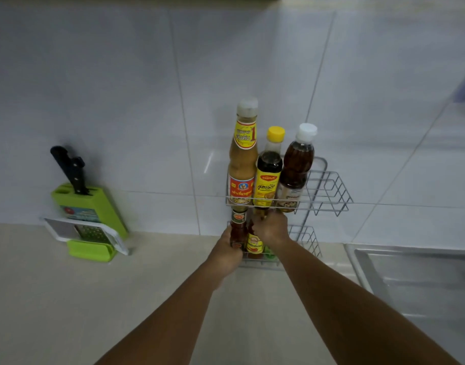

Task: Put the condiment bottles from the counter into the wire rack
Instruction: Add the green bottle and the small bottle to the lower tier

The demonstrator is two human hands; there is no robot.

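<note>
A two-tier wire rack (328, 191) hangs on the tiled wall. Its upper tier holds three upright bottles: a tall tan sauce bottle (242, 159), a dark bottle with a yellow cap (268, 169) and a brown bottle with a white cap (296, 167). In the lower tier stand a red sauce bottle (238, 227) and a yellow-labelled bottle (253, 243). My left hand (227, 250) is wrapped around the red sauce bottle. My right hand (272, 229) grips the top of the yellow-labelled bottle, hiding its neck.
A green knife block (94, 204) with a black-handled knife and a white grater (86, 233) stand at the left against the wall. A steel sink (415, 280) lies at the right. The beige counter (68, 299) spreads below.
</note>
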